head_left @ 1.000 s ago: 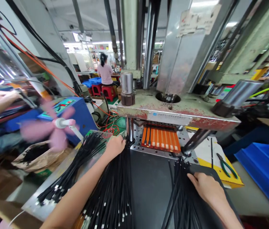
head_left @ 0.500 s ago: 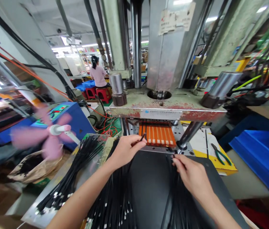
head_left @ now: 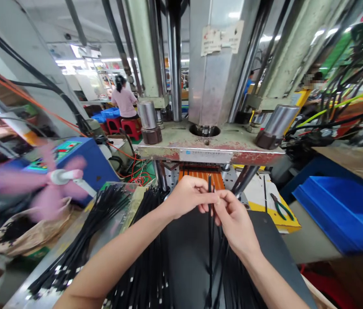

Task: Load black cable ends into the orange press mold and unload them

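My left hand [head_left: 189, 196] and my right hand [head_left: 234, 216] meet in front of the press, fingertips touching. Both are closed in a pinch around thin black cables [head_left: 211, 253], which stand up between the fingers and hang down toward the black work surface [head_left: 187, 257]. Just behind the fingers is the orange slotted mold plate [head_left: 186, 174], partly hidden by my hands. Bundles of black cables with silvery ends lie left of my left forearm [head_left: 84, 244], beneath it [head_left: 145, 257] and under my right hand [head_left: 241, 279].
The press [head_left: 210, 150] rises on steel posts. Green-handled pliers [head_left: 281, 208] lie on a yellow-edged board at right, near blue bins [head_left: 339, 210]. A pink fan [head_left: 59, 176] spins at left before a blue machine [head_left: 97, 165]. A person [head_left: 125, 98] sits in the background.
My left hand has moved right, away from the mold, and my right hand has come up and left to meet it. Cables now stand between both hands. The view has shifted slightly right.
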A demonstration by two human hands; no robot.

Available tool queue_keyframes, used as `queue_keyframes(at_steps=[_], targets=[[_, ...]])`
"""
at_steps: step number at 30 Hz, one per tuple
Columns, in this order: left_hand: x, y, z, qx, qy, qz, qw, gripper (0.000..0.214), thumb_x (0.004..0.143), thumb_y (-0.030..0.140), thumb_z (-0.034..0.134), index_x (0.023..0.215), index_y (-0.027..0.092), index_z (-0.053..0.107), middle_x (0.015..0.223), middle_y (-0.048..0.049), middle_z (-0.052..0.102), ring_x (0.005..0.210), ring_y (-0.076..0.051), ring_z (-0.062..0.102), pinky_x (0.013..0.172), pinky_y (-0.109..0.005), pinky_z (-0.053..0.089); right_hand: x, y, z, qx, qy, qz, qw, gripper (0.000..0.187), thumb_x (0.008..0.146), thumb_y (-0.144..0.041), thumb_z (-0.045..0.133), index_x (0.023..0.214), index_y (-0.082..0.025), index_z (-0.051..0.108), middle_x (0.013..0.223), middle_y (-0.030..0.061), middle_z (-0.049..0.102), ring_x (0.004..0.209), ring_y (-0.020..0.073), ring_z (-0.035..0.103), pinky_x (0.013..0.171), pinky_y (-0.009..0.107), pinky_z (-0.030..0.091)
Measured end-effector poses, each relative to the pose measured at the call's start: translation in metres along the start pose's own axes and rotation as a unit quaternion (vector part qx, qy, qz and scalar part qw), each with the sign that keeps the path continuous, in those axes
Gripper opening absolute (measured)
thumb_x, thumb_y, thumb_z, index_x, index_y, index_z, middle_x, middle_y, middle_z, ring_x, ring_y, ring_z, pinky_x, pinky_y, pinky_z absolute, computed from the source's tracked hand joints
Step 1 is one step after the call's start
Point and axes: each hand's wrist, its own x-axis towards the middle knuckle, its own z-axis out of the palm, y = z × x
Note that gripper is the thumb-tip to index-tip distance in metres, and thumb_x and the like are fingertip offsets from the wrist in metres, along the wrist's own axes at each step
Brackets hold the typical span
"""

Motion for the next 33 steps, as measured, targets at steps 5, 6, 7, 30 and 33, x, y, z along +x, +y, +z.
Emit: queue_keyframes(at_steps=[5, 6, 7, 30, 33], targets=[[0.008, 0.008, -0.013, 0.151, 0.109, 0.139, 0.973, 0.027, 0.08, 0.032, 0.065, 0.064, 0.012, 0.057, 0.058, 0.0026, 0.053, 0.047, -0.007, 0.054, 0.046, -0.018, 0.044, -0.013, 0.034, 0.004, -0.215, -0.074, -0.037, 0.973, 0.03, 0.092, -0.04, 0.05, 0.074, -0.017, 0.057, 0.059, -0.0027, 0.045, 0.052, 0.0115, 0.041, 0.051, 0.023, 0.033], [0.009, 0.012, -0.016, 0.19, 0.145, 0.185, 0.953, 0.026, 0.081, 0.03, 0.064, 0.064, 0.012, 0.058, 0.061, 0.0025, 0.052, 0.05, -0.007, 0.054, 0.047, -0.018, 0.044, -0.012, 0.042, 0.005, -0.251, -0.084, -0.051, 0.963, 0.028, 0.092, -0.038, 0.05, 0.074, -0.017, 0.058, 0.061, -0.0016, 0.049, 0.055, 0.0127, 0.044, 0.054, 0.024, 0.035], [0.01, 0.018, -0.018, 0.224, 0.179, 0.232, 0.929, 0.024, 0.082, 0.029, 0.063, 0.065, 0.012, 0.06, 0.064, 0.002, 0.052, 0.053, -0.007, 0.054, 0.05, -0.019, 0.044, -0.008, 0.048, 0.005, -0.281, -0.093, -0.066, 0.953, 0.028, 0.091, -0.037, 0.051, 0.072, -0.017, 0.058, 0.063, -0.0003, 0.052, 0.058, 0.0139, 0.048, 0.057, 0.025, 0.037], [-0.001, -0.075, -0.049, 0.694, -0.059, 0.175, 0.696, 0.062, 0.088, 0.051, 0.051, 0.136, 0.012, 0.044, 0.14, -0.0152, 0.045, 0.131, -0.026, 0.042, 0.115, -0.045, 0.024, 0.135, 0.063, -0.006, -0.481, -0.044, -0.021, 0.876, 0.009, 0.078, -0.018, 0.066, 0.086, -0.02, 0.071, 0.084, 0.0033, 0.071, 0.079, 0.0186, 0.064, 0.074, 0.026, 0.042], [0.016, -0.069, -0.052, 0.682, -0.038, 0.134, 0.718, 0.062, 0.093, 0.057, 0.036, 0.14, 0.017, 0.039, 0.146, -0.0106, 0.039, 0.135, -0.023, 0.037, 0.117, -0.049, 0.011, 0.142, 0.066, -0.007, -0.522, -0.001, -0.006, 0.853, 0.015, 0.083, -0.021, 0.061, 0.094, -0.017, 0.07, 0.098, 0.0103, 0.069, 0.09, 0.0236, 0.063, 0.078, 0.03, 0.041]])
